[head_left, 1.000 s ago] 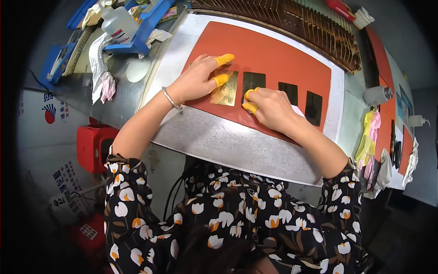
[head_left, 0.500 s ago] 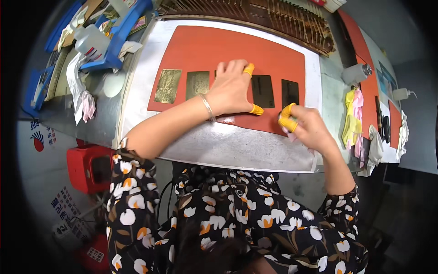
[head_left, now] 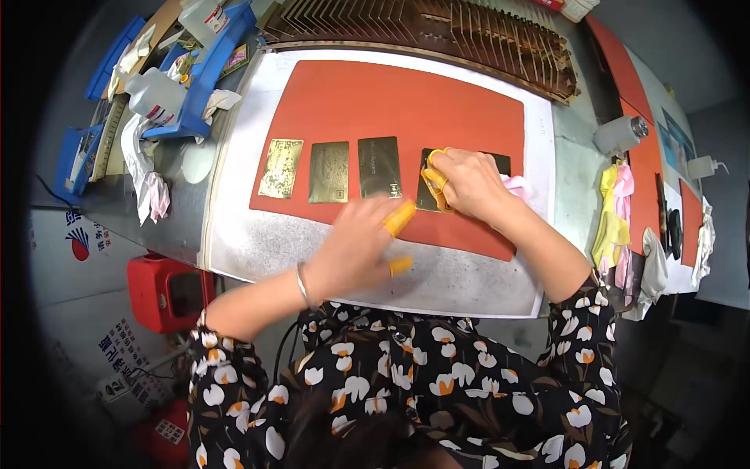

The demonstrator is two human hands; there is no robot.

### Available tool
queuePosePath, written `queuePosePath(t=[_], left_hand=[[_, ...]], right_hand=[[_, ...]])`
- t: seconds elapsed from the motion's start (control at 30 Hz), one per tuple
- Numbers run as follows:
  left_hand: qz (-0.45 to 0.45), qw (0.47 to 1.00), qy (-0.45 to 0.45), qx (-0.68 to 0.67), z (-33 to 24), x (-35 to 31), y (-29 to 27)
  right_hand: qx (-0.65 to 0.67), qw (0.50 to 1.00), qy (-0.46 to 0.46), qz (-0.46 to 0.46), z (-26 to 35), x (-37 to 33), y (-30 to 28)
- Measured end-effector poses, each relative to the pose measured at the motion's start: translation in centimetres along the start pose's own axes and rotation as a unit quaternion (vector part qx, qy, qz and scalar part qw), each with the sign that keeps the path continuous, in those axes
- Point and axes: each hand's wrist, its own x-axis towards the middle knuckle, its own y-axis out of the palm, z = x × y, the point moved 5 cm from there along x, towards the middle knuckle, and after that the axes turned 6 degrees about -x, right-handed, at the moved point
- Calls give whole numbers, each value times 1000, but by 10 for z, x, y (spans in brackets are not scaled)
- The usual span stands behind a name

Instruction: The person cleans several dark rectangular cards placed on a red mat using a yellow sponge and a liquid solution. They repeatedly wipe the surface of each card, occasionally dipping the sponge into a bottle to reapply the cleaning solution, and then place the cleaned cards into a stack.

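A row of thin metal cards lies on an orange-red mat point(head_left: 375, 94): a mottled gold card point(head_left: 280, 170) at the left, a duller spotted card point(head_left: 329, 173), then a dark card point(head_left: 378, 164) with pale marks. My right hand point(head_left: 476, 187), wearing yellow finger cots, presses its fingertips on another dark card point(head_left: 426, 168) and partly covers it. A pink cloth point(head_left: 516, 186) shows from under that hand. Behind the knuckles, the last dark card point(head_left: 501, 162) is mostly hidden. Slightly blurred, my left hand point(head_left: 351, 242) hovers over the mat's near edge, fingers apart, holding nothing.
A rack of upright metal plates point(head_left: 422, 31) runs along the far side. At left stand a blue tray point(head_left: 199, 86) and a white bottle point(head_left: 156, 98) beside white cloths point(head_left: 141, 168). A grey bottle point(head_left: 621, 134) and yellow cloth point(head_left: 609, 215) are at right.
My left hand has drawn back from the cards toward me, uncovering the middle one. My right hand has moved left and farther away, onto a dark card, with the pink cloth.
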Motion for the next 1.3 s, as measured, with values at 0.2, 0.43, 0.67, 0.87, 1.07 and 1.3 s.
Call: queuePosePath(t=[0.2, 0.43, 0.67, 0.87, 1.07, 1.3], left_hand=[[18, 1000, 22, 8, -7, -15, 14], [20, 1000, 2, 17, -8, -13, 15], [17, 1000, -5, 12, -8, -26, 23], [34, 999, -4, 33, -10, -31, 30], [29, 999, -4, 42, -9, -32, 31], [31, 999, -4, 40, -7, -30, 28]], right_hand=[[0, 1000, 2, -16, -11, 25, 2], [19, 1000, -25, -4, -12, 27, -1], [-16, 999, -23, -14, -21, 34, -4], [-7, 1000, -19, 22, -16, 27, -3], [32, 995, -80, 58, 8, 14, 0], [64, 987, -142, 38, 31, -5, 1]])
